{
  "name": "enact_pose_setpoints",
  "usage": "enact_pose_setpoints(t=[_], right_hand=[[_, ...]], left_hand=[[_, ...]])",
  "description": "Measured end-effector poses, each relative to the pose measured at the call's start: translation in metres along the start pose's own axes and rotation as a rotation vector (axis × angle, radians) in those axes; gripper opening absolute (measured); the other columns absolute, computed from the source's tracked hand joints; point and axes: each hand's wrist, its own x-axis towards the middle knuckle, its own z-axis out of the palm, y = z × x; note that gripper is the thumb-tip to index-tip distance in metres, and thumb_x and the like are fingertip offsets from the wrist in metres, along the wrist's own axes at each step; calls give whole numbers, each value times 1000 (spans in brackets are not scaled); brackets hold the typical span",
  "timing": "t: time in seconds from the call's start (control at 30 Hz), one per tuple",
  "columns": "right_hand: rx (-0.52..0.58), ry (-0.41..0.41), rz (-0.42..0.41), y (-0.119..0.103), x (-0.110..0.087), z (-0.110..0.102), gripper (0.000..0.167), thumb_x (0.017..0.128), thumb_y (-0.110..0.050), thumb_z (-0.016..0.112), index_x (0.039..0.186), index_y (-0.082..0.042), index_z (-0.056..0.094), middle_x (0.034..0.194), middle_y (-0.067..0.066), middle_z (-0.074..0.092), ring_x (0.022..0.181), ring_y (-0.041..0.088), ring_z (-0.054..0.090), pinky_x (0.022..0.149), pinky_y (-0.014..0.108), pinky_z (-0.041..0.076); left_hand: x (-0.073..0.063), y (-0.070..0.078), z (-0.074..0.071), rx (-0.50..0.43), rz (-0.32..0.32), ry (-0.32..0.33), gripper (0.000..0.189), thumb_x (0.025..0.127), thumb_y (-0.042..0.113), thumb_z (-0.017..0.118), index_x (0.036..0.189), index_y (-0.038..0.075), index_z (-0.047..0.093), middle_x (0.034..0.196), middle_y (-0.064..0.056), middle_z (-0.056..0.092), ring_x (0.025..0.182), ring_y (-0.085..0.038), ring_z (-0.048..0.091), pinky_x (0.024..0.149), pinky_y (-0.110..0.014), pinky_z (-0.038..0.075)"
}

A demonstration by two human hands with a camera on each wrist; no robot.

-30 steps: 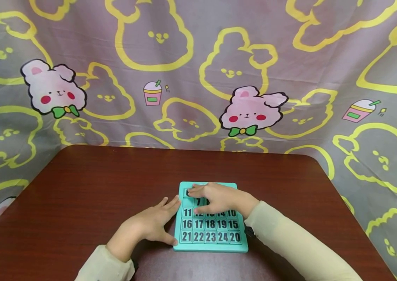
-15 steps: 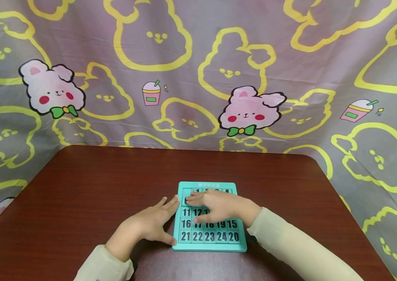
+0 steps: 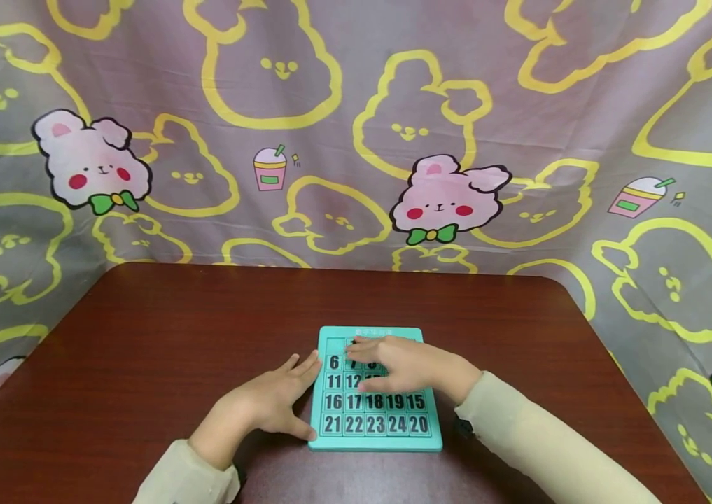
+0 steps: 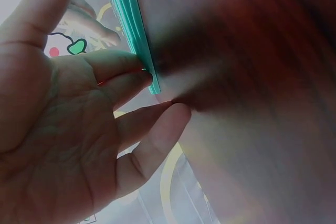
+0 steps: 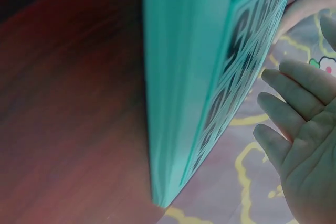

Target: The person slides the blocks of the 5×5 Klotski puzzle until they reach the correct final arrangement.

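A turquoise number slide puzzle (image 3: 374,443) lies flat on the table, its tiles printed with black numbers. Its top-left slot (image 3: 334,344) holds no tile; the 6 tile (image 3: 334,362) sits just below it. My left hand (image 3: 272,400) is spread along the left side, fingertips and thumb against the frame; the left wrist view shows fingers (image 4: 126,85) touching the puzzle's edge (image 4: 131,24). Over the upper tiles is my right hand (image 3: 402,364), fingers extended leftward, covering several numbers. In the right wrist view its fingers (image 5: 296,90) look relaxed and hold nothing.
The dark reddish-brown table (image 3: 204,329) extends around the puzzle on all sides. Behind it and at both sides hangs a grey-pink curtain (image 3: 330,84) with yellow outlines and cartoon rabbits.
The 6 tile has slid from the top-left corner down one row under my right fingers. My right hand then shifted slightly right, off that tile. The left hand stays in place.
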Motion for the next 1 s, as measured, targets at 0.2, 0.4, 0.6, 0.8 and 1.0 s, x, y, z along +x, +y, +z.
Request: enact_pose_setpoints(t=[0.2,0.4,0.6,0.8,1.0], right_hand=[[23,38,22,11,-4,-1,60,97,-37,63,147,-8,48,154,5,47,151,25,28,115,47,37],[24,38,30,13,-5,-1,59,97,-37,63,147,-9,48,153,4,47,151,25,28,115,47,37],[9,36,25,12,-2,0,59,97,-37,63,147,-8,48,153,4,47,151,25,29,114,46,39],[0,12,47,7,4,0,60,97,-37,63,148,-10,48,155,2,46,151,24,29,116,46,36],[-11,-11,65,1,12,1,60,97,-38,63,148,-11,47,156,1,44,151,22,29,118,46,33]], left_hand=[[0,1,-1,5,-5,2,108,73,42,87,157,9,28,167,-1,18,154,-36,16,114,-60,32],[0,2,-1,11,-6,1,108,73,43,87,157,10,28,167,-1,18,154,-36,16,115,-58,32],[1,1,-1,15,-11,-1,108,73,44,86,158,10,27,168,0,17,154,-35,15,114,-59,31],[0,1,-1,7,-15,-4,108,74,43,86,158,11,27,168,0,17,154,-35,15,114,-59,32],[0,0,0,7,-8,0,108,73,44,86,158,10,27,168,-1,17,154,-36,16,114,-60,32]])
